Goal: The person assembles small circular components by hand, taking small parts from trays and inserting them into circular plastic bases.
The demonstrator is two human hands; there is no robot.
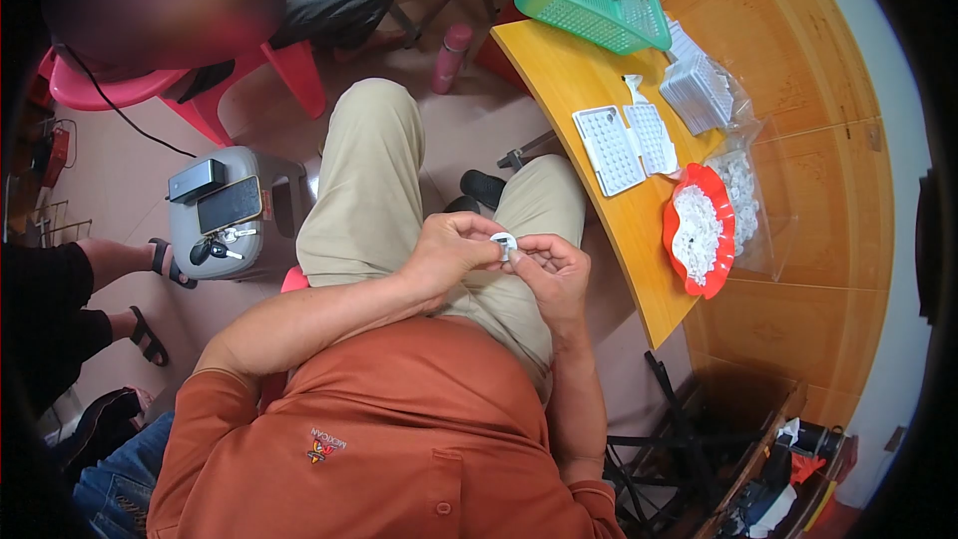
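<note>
Above my lap, both hands meet at a small white ring-shaped plastic part [506, 240], which has a dark patch inside it. My left hand [451, 252] pinches its left side between thumb and fingertips. From the right, my right hand [552, 272] also has thumb and fingers closed on it. The part's finer details are too small to make out. To the right of my hands, on the wooden table, lies an opened white tray case [609, 152] with rows of small pockets. Close by is a red scalloped bowl [671, 230] full of small white pieces.
A green basket [589, 25] of white ring parts stands at the table's [569, 80] far end. Stacked white trays [697, 90] and a clear bag [740, 190] line the wall side. A grey stool [239, 262] holds a phone and keys. Other people sit and stand at left.
</note>
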